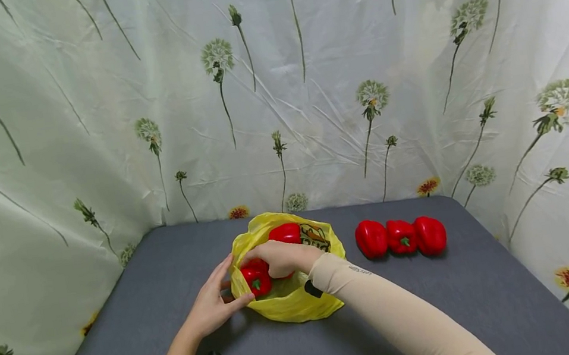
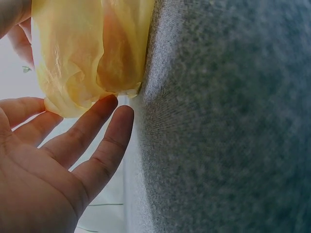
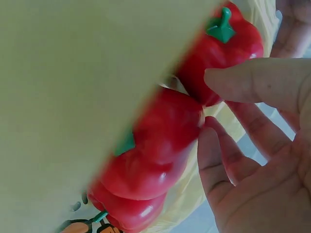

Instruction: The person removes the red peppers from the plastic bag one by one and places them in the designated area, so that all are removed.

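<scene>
A yellow plastic bag [image 1: 302, 310] stands with its mouth spread, and red bell peppers lie inside it. My right hand [image 1: 284, 256] reaches in and holds the nearest-left bell pepper [image 1: 256, 280] between thumb and fingers. In the right wrist view the thumb lies across that bell pepper [image 3: 233, 53], which has a green stem. More red bell peppers [image 3: 167, 121] sit beside it in the bag, and one bell pepper [image 1: 285, 234] shows toward the back. My left hand [image 1: 212, 304] steadies the bag's left side with extended fingers [image 2: 116, 128], its thumb at the front rim.
Three red bell peppers [image 1: 401, 237] stand in a row to the right of the bag on the grey table [image 1: 430, 296]. A pale curtain [image 1: 302, 109] with dandelion prints hangs around the table's back and sides.
</scene>
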The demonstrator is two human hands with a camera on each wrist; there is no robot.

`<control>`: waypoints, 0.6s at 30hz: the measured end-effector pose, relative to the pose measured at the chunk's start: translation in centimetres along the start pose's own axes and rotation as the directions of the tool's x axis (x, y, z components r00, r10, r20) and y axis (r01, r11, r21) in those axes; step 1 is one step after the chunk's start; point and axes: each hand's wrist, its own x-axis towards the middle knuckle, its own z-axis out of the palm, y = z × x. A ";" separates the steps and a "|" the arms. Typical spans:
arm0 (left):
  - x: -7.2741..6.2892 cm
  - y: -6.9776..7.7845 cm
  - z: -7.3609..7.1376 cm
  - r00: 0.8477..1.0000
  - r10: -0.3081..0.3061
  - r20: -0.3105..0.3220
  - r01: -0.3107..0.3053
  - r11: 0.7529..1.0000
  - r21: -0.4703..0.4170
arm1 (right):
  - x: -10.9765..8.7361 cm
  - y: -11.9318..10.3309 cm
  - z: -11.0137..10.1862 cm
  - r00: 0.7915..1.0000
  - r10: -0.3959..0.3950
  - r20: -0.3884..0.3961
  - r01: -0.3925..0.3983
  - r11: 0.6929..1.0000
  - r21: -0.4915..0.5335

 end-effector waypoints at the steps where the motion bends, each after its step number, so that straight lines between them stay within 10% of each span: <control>1: 0.0 0.0 0.0 1.000 -0.001 0.000 0.001 1.000 -0.001 | 0.0 0.0 0.1 1.000 -0.007 -0.001 0.007 1.000 -0.005; 18: 0.1 -0.5 0.3 1.000 0.001 -0.009 -0.001 1.000 -0.011 | -0.3 -0.6 0.8 1.000 -0.013 -0.008 0.012 0.995 -0.100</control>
